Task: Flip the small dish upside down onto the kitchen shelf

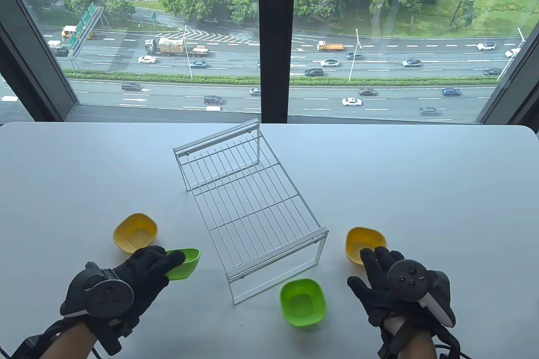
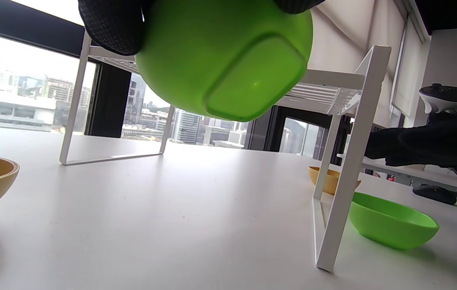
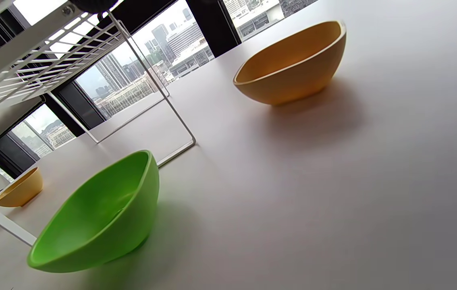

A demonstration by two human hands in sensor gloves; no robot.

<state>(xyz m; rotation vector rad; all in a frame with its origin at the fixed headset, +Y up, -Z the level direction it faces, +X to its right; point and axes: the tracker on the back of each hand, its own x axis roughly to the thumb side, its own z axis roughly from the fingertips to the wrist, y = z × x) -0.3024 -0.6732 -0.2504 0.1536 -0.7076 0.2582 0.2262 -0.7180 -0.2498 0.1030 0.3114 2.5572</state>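
A: Green small dish (image 1: 185,263), table view: gripped at its near rim by the left hand (image 1: 141,272), tilted, left of the white wire shelf (image 1: 248,207).
B: Right hand (image 1: 381,281)?
A: Fingers spread flat, holding nothing, near a yellow dish (image 1: 363,243).
B: Left wrist view?
A: Dish underside (image 2: 228,60) lifted above the table (image 2: 172,225), fingertips (image 2: 111,28) at its edge.
B: Right wrist view?
A: Second green dish (image 3: 99,217) upright; hand unseen.
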